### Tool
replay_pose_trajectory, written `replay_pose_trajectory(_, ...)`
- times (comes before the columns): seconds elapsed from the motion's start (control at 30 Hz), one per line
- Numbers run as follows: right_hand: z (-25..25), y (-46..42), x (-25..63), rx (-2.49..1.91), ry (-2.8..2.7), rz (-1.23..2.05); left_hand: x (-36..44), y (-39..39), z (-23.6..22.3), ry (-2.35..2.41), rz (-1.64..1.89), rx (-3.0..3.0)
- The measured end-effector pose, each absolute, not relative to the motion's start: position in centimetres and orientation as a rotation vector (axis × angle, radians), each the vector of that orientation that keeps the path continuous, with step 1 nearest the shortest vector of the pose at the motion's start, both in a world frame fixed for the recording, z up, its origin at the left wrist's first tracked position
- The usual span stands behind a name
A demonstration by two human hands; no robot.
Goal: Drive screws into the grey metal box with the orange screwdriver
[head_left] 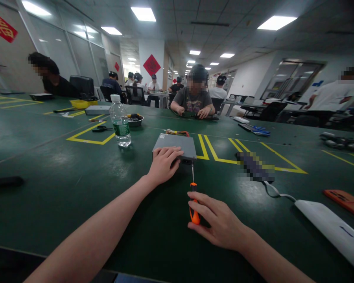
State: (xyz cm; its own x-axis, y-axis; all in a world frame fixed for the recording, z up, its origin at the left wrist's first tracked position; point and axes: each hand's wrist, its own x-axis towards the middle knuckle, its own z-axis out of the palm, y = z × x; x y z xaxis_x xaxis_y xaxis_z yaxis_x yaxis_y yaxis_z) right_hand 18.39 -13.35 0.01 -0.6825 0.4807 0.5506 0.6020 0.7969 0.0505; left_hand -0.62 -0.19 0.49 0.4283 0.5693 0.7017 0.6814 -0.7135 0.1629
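Observation:
A grey metal computer power supply (177, 142) rests on the green table in front of me, a bundle of coloured cables (177, 133) at its far side. Over its near left part lies my left hand (165, 160), fingers across the top and thumb down by the front edge, gripping it. My right hand (216, 220) is closed around the orange and black handle of a screwdriver (194, 188). The screwdriver's shaft points away from me, its tip at the front right corner of the power supply. Whether the tip sits in a screw is too small to tell.
A water bottle (121, 127) stands left of the power supply, near a metal bowl (135, 122). To the right lie a pixelated dark object (255, 167), a white power bank-like block (327, 224) with a cable, and an orange phone (346, 202). A person (194, 94) sits opposite.

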Motion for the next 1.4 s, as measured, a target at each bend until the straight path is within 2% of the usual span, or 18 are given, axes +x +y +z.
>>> replay_pose_trajectory(0.17,0.02,-13.03,17.76,-0.694,-2.384,-0.440,-0.56,-0.25,0.59,-1.109,-1.168,-2.527)
replay_pose_trajectory(0.43,0.65,-13.77,18.19,-0.780,-2.492,-0.322,-0.60,-0.24,0.54,-1.111,-1.151,-2.530)
replay_pose_trajectory(0.63,0.10,-13.32,17.90,-0.717,-2.269,-0.431,-0.53,-0.13,0.36,-1.111,-1.159,-2.519)
replay_pose_trajectory(0.73,-0.05,-13.18,17.81,-0.705,-2.194,-0.376,-0.53,-0.09,0.33,-1.107,-1.162,-2.521)
replay_pose_trajectory(0.87,0.33,-13.41,17.96,-0.747,-2.256,-0.308,-0.55,-0.10,0.35,-1.101,-1.167,-2.518)
replay_pose_trajectory(1.0,0.61,-13.51,18.06,-0.772,-2.372,-0.375,-0.56,-0.16,0.41,-1.106,-1.168,-2.519)
replay_pose_trajectory(1.13,0.12,-13.12,18.06,-0.737,-2.270,-0.441,-0.58,-0.18,0.42,-1.106,-1.165,-2.527)
replay_pose_trajectory(1.4,0.45,-13.17,17.84,-0.764,-2.269,-0.361,-0.63,-0.23,0.41,-1.113,-1.163,-2.522)
